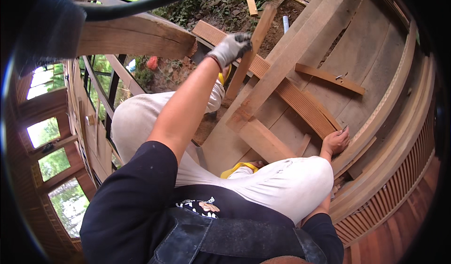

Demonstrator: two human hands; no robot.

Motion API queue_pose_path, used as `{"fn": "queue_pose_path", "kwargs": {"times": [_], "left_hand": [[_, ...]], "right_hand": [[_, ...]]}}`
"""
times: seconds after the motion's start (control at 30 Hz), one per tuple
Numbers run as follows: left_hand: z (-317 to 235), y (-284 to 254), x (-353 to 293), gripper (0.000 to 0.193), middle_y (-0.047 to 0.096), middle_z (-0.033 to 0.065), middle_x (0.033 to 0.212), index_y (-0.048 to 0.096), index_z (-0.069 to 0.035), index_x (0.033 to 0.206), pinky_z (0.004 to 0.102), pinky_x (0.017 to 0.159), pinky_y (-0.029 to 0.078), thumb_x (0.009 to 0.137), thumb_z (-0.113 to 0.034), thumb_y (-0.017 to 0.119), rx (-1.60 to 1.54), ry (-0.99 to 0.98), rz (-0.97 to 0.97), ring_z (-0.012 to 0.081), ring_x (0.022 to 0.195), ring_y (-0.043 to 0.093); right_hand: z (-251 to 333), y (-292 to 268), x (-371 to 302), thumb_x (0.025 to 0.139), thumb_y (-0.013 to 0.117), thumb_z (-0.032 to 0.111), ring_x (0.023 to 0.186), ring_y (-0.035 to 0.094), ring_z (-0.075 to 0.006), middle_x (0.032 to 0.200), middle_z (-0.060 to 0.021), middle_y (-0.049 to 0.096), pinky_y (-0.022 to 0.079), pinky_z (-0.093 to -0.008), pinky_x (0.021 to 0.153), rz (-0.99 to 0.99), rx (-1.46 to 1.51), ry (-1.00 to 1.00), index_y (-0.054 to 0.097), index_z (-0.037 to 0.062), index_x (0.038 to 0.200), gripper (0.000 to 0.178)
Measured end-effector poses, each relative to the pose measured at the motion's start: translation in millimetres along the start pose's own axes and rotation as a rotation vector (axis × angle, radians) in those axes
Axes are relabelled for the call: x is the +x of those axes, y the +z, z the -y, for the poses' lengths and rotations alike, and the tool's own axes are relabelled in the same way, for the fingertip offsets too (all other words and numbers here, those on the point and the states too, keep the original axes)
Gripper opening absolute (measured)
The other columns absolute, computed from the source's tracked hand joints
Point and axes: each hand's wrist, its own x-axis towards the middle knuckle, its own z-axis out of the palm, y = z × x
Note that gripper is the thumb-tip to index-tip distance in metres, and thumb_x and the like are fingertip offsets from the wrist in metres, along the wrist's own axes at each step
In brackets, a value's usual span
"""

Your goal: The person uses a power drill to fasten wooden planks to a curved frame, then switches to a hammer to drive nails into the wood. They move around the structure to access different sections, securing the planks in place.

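Note:
My left hand (230, 49), in a grey-white glove with dark fingertips, is at a short wooden batten (252, 47) that slants up from below. Its fingers are blurred, so whether they wrap the batten is unclear. Behind the glove runs a long grooved board (300, 97), passing beneath a thick timber beam (277, 71) toward the lower right. My bare right hand (335, 142) is closed at that board's near right end, fingers curled by its edge. A small dark tip shows at the fingertips, too small to name.
A loose wooden strip (331, 78) lies on the wide planks (371, 43) at right. A rough-cut beam (136, 36) juts in from the left, under a black curved tube (150, 7). Curved slatted woodwork (390, 193) borders the right. Soil and plants (206, 10) show beyond.

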Motion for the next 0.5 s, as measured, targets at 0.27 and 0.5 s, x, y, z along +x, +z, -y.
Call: {"fn": "queue_pose_path", "kwargs": {"times": [0.27,0.5], "left_hand": [[61.7,65.7,-3.2,0.035,0.075,0.0096,0.120,0.074,-0.018,0.125,0.0356,0.096,0.054,0.091,-0.017,0.065,0.326,0.021,-0.024,0.0289,0.109,0.071],[59.4,77.8,-11.9,0.030,0.077,0.0094,0.111,0.076,-0.017,0.119,0.0381,0.093,0.055,0.090,-0.018,0.068,0.337,-0.080,-0.080,0.0304,0.103,0.072]], "right_hand": [[-0.5,-2.8,2.9,0.095,0.052,0.006,0.111,0.062,-0.0408,0.122,-0.0202,0.067,0.048,-0.0500,0.096,0.152,-0.037,0.016,0.060,0.0035,0.131,0.037],[7.4,-8.9,0.3,0.095,0.053,0.005,0.108,0.064,-0.0400,0.118,-0.0200,0.068,0.050,-0.0496,0.092,0.058,-0.060,0.005,0.062,0.0040,0.128,0.034]]}}
